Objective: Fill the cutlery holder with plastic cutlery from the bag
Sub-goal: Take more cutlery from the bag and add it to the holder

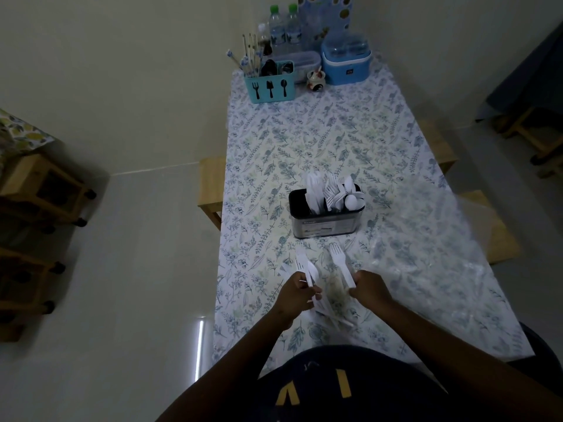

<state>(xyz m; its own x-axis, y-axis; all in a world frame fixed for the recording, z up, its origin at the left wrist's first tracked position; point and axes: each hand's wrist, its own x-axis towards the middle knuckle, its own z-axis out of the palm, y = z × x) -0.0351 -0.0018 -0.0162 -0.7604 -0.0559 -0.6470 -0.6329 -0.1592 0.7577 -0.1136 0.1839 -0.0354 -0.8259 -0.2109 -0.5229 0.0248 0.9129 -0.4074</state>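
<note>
While both hands hang over the near end of the table (304,132), I read the left hand (297,292) as clenched round a small bunch of white plastic cutlery (308,271), its tips fanning out past the fingers. The right hand (370,289) pinches a single white fork (339,260) by the handle, tines pointing away from me. Between the two grips lies the crumpled clear bag (333,296). Just beyond both hands, apart from them, stands the cutlery holder (324,222), with knives, forks and spoons upright inside.
</note>
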